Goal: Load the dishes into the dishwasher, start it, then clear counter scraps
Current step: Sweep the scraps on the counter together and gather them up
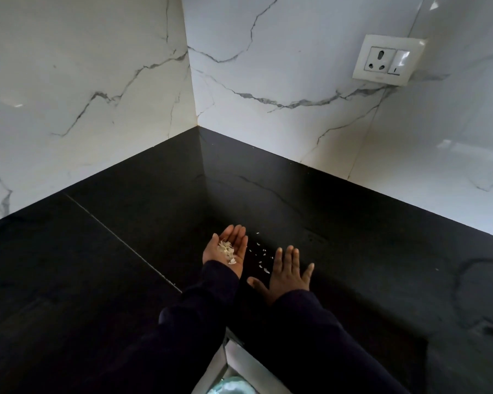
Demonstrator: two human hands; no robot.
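Glossy black stone table [353, 223] w/ a thin seam running diag. on the left, meeting white grey-veined marble walls [83, 81] at a far corner; white socket plate [389, 60] on right wall. Left hand [227, 251] palm-up, fingers cupped but relaxed, carrying a small heap of pale, flaky scraps [226, 249]. More scraps [261, 255], thin white flecks, lie scattered on the table btwn both hands. Right hand [288, 273] flat, fingers spread, grip released, resting on the table just right of the flecks. Near table edge sits below the dark sleeves [310, 336].
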